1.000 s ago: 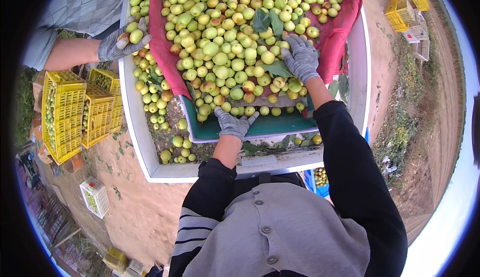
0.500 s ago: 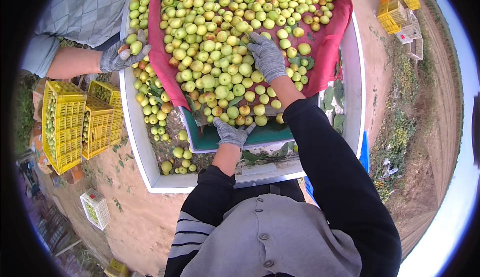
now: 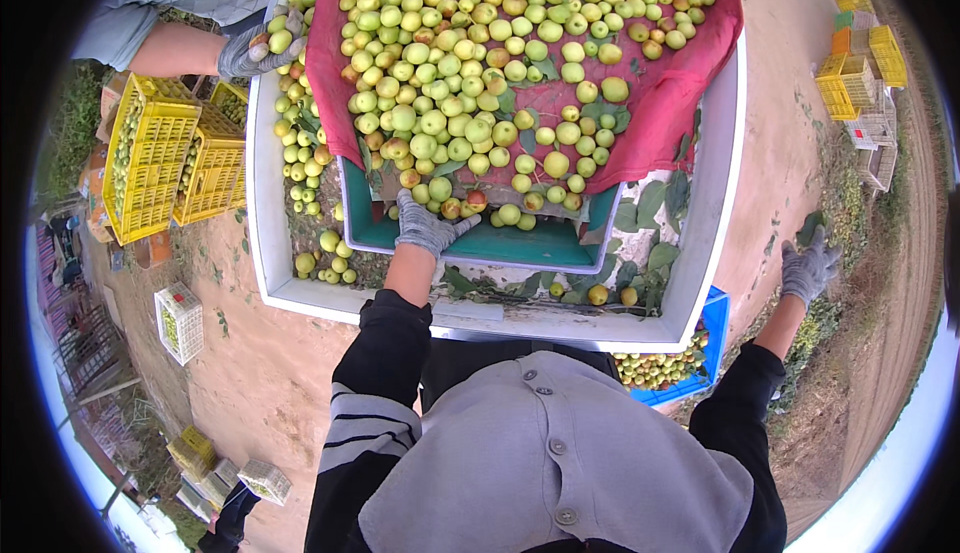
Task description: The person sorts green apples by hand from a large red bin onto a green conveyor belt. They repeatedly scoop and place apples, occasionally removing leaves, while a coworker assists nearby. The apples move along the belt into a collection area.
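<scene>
A large pile of small round green-yellow fruit, some blushed red, lies on a red cloth that slopes down to a green tray. My gloved left hand rests at the tray's left part, fingers spread against the lowest fruit. Out to the right, beyond the white-rimmed table, reaches my gloved right hand, its fingers apart. A dark green leaf is right at its fingertips; whether they touch it is unclear.
Across on the left, a co-worker's gloved hand holds fruit. Yellow crates stand beside the white table rim. A blue crate of fruit sits below its right corner. More crates are stacked far right.
My right hand has left the fruit pile and swung far out to the right. My left hand stays at the tray, its fingers now up against the fruit. The view has shifted.
</scene>
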Action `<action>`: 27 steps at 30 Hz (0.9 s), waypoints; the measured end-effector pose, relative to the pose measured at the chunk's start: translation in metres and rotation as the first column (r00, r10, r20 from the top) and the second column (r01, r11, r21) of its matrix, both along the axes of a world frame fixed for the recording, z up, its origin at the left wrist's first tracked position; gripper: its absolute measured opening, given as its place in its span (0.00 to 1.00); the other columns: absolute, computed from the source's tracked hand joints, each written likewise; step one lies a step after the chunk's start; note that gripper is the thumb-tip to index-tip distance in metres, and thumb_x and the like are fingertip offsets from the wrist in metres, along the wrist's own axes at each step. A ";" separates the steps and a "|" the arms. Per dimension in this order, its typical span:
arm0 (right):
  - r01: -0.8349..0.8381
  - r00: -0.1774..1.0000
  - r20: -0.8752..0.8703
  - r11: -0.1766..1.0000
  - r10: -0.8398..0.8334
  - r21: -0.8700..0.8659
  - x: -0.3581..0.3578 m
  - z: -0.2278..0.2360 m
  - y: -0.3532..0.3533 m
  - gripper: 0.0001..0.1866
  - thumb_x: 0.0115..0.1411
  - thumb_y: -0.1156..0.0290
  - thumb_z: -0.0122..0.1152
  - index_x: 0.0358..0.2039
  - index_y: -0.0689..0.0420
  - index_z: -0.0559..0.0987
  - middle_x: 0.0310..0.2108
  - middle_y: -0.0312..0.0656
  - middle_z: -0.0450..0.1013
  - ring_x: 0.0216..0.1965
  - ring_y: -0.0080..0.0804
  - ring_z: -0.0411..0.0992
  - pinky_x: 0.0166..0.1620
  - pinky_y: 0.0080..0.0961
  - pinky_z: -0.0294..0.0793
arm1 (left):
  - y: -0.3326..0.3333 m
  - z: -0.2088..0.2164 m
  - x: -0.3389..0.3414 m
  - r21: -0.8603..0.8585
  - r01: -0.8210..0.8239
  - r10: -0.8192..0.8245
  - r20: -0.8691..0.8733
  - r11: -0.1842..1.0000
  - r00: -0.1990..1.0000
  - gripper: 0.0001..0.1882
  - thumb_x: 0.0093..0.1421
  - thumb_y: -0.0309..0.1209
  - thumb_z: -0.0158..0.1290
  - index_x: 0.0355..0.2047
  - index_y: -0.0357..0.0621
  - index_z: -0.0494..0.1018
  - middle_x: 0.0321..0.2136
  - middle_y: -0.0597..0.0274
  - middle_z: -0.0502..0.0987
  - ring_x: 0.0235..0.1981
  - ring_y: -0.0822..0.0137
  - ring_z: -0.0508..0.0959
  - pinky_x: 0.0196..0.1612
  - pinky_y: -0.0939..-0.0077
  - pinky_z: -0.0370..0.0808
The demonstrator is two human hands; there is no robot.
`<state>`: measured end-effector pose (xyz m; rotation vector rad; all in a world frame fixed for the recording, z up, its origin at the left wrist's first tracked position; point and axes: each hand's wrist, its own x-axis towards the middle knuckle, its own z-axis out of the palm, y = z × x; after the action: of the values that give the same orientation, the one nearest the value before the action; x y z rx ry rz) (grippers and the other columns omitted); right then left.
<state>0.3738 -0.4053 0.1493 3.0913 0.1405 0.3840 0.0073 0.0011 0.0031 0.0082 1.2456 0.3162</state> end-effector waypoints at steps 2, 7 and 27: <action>0.094 0.995 0.040 0.959 -0.086 -0.269 0.010 0.004 -0.001 0.24 0.58 0.70 0.65 0.56 0.55 0.75 0.64 0.52 0.62 0.63 0.49 0.62 0.64 0.38 0.64 | 0.000 -0.001 0.000 0.007 -0.016 0.016 0.049 1.000 0.999 0.38 0.65 0.62 0.26 0.66 0.54 0.57 0.66 0.57 0.57 0.65 0.43 0.60 0.60 0.28 0.59; -0.680 0.527 -0.049 0.456 0.848 0.574 -0.037 -0.053 0.201 0.18 0.59 0.76 0.60 0.50 0.58 0.78 0.47 0.46 0.76 0.51 0.39 0.73 0.56 0.31 0.69 | -0.001 -0.006 0.001 0.057 -0.104 0.107 -0.048 0.993 0.993 0.37 0.65 0.63 0.29 0.65 0.55 0.58 0.64 0.57 0.58 0.63 0.44 0.61 0.59 0.32 0.63; -0.897 0.255 -0.292 0.339 0.922 0.285 -0.214 -0.104 0.397 0.15 0.55 0.62 0.60 0.45 0.41 0.82 0.57 0.37 0.68 0.59 0.38 0.65 0.62 0.49 0.59 | -0.003 -0.019 -0.005 -0.114 -0.095 0.110 0.130 0.989 0.985 0.43 0.59 0.71 0.31 0.66 0.62 0.55 0.66 0.60 0.57 0.66 0.47 0.57 0.62 0.31 0.55</action>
<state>0.1599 -0.0084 0.0454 2.6372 2.0283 -0.3331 0.0018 -0.0018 -0.0163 -0.1685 1.1276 0.3333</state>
